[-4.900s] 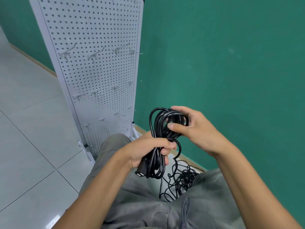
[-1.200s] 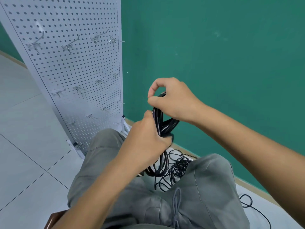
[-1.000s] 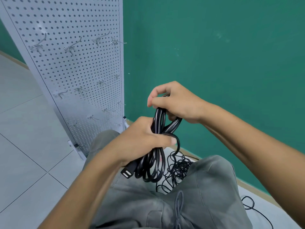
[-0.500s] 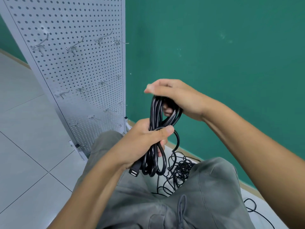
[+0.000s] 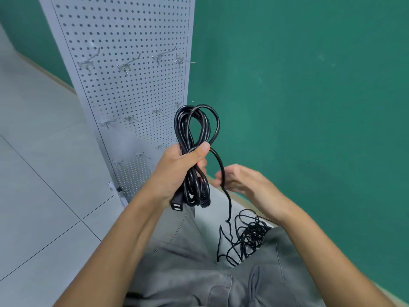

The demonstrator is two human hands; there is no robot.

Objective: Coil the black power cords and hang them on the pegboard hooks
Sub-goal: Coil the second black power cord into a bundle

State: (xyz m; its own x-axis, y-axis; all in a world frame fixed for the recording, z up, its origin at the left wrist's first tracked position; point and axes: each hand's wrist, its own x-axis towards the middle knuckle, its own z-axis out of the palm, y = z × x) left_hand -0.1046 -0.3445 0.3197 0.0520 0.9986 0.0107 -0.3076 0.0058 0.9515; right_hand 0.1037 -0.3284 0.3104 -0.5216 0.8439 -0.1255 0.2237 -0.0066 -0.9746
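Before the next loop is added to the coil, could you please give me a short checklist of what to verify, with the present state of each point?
1. Left hand grips the coiled cord at its middle: ok.
2. Right hand has the loose strand between its fingers: ok, though how firmly it holds cannot be told.
3. Connector end is secured below the left hand: ok.
4. Remaining cord on the floor is free of tangles: not ok, it lies in a knotted pile.
5. Pegboard hooks are free for hanging: ok, those in view carry nothing.
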